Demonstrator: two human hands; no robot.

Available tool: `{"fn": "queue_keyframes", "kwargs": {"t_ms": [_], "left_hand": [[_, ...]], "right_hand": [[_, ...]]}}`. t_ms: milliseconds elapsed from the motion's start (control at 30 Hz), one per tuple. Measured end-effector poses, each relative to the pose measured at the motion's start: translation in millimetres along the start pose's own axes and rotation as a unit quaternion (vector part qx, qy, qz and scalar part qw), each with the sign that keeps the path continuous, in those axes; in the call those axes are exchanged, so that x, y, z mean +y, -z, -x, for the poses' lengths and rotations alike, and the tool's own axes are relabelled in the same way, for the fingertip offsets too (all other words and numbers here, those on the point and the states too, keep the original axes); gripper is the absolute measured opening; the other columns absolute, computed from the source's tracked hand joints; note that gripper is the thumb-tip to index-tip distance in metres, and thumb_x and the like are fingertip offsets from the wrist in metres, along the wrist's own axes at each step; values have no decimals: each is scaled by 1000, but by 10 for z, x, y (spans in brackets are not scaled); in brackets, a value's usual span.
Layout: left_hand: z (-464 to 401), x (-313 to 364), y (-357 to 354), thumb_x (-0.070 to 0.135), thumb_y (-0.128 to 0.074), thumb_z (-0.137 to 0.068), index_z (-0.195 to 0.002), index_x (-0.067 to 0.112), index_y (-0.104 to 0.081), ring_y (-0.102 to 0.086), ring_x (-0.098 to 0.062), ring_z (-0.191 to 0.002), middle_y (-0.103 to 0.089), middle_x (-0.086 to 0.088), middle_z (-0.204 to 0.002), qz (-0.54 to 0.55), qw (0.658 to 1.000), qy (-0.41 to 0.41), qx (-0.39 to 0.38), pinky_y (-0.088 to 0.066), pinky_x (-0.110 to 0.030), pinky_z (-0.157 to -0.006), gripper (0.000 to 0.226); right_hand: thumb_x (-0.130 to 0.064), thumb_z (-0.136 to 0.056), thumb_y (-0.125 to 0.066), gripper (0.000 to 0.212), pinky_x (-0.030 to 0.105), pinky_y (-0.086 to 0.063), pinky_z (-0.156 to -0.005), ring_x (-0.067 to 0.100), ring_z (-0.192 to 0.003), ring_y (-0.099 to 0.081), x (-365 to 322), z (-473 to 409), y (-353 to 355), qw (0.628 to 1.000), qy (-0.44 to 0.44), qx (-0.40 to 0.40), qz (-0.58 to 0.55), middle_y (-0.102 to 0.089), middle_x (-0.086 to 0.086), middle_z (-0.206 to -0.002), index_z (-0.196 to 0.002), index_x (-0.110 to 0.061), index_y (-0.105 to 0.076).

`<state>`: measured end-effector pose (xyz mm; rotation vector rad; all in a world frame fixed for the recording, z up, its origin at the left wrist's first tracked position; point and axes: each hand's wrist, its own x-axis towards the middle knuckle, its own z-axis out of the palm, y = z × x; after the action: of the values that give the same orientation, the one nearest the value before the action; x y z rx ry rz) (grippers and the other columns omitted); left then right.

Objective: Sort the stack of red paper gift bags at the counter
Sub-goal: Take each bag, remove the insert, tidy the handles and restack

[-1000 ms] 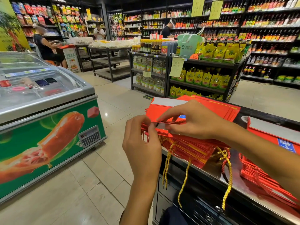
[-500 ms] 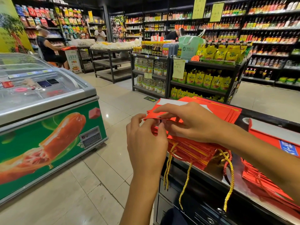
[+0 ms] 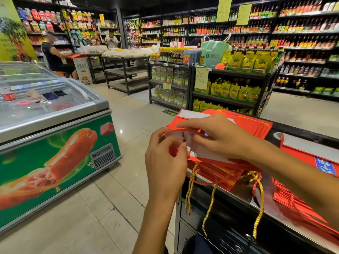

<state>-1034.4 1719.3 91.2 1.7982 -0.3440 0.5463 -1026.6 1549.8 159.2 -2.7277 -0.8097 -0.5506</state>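
Two hands are working the top red gift bag (image 3: 185,126) at the near-left corner of the stack (image 3: 218,169) on the counter (image 3: 260,206). Left hand (image 3: 165,162) is pinching the bag's open mouth edge, while right hand (image 3: 220,138), reaching across leftward, is curling its fingers over the upper flap; the bag's long axis seems to be running away toward the right, so I judge the left hand nearer for peeling it off

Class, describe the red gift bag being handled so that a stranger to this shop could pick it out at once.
Start at the dark counter on the right, where flat red bags form a stack with gold cord handles dangling. The top bag is the one: both hands pinch its near edge, which lifts to show white inside.
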Motion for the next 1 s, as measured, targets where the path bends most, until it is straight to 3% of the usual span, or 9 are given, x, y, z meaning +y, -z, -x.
{"fn": "queue_keyframes", "kwargs": {"t_ms": [100, 233, 333, 467, 567, 667, 733, 867, 1000], "left_hand": [[-8, -40, 41, 19, -78, -89, -86, 30, -76, -56, 13, -103, -62, 19, -115, 19, 1000, -17, 0, -43, -1, -78, 11], [22, -140, 107, 27, -78, -88, -87, 30, -76, -59, 13, -106, -66, 20, -119, 45, 999, -20, -11, -49, -7, -81, 3], [53, -199, 147, 29, -76, -88, -89, 30, -75, -58, 12, -113, -66, 25, -121, 76, 997, -19, -13, -53, -16, -89, 2], [66, -192, 141, 39, -72, -94, -96, 23, -60, -65, -4, -113, -70, 15, -117, 178, 982, 60, 32, -59, -23, -83, 20], [-56, -231, 123, 62, -63, -92, -115, 30, -54, -69, -10, -100, -66, 7, -110, 126, 982, 140, 12, -63, -39, -77, 40], [-145, -240, 110, 34, -64, -99, -121, 19, -62, -72, -15, -70, -74, -7, -91, 125, 967, 210, -80, -63, -39, -61, 27], [-116, -233, 100, 19, -65, -99, -120, 17, -64, -71, -16, -61, -75, -6, -80, 138, 962, 214, -97, -63, -41, -59, 22], [-61, -258, 87, 14, -65, -98, -116, 21, -63, -73, -16, -64, -76, -3, -79, 146, 962, 213, -85, -63, -37, -58, 20], [-59, -289, 105, 19, -67, -97, -119, 20, -62, -75, -20, -71, -76, -8, -88, 170, 947, 254, -101, -63, -37, -61, 23]], "right_hand": [[-23, -99, -59, 31, 10, -43, -81, 1, -103, -60, -14, -17, 66, 998, -3, -39, -38, -72, -12, -117, -129, -25, -69], [-43, -97, -65, 24, 19, -46, -78, 1, -98, -61, 117, -3, 168, 980, -94, -115, -131, -68, -21, -105, -119, -37, -73], [-39, -95, -70, 20, 23, -46, -76, 6, -92, -63, 259, 47, 133, 975, -117, -112, -149, -70, -12, -98, -113, -36, -76], [-31, -90, -77, 9, 29, -48, -76, 8, -80, -60, 341, 120, 36, 974, -119, -81, -175, -66, -9, -85, -99, -33, -78], [-26, -93, -75, 3, 38, -51, -77, 9, -81, -61, 322, 138, -54, 987, -83, -57, -127, -66, -11, -85, -93, -28, -73], [-23, -99, -66, 6, 35, -53, -73, 4, -81, -66, 283, 106, -67, 994, -49, -11, -102, -68, -14, -86, -96, -27, -63], [-22, -103, -60, 3, 40, -56, -70, 7, -78, -71, 273, 74, -47, 990, -47, 33, -126, -69, -10, -84, -100, -23, -60], [-23, -103, -59, 3, 47, -56, -66, 10, -70, -72, 240, 66, -155, 988, -46, 65, -130, -68, -7, -80, -101, -25, -58], [-30, -95, -70, 8, 44, -54, -77, 11, -81, -66, 342, 103, -77, 988, -137, 43, -62, -69, -9, -85, -101, -26, -68]]}}
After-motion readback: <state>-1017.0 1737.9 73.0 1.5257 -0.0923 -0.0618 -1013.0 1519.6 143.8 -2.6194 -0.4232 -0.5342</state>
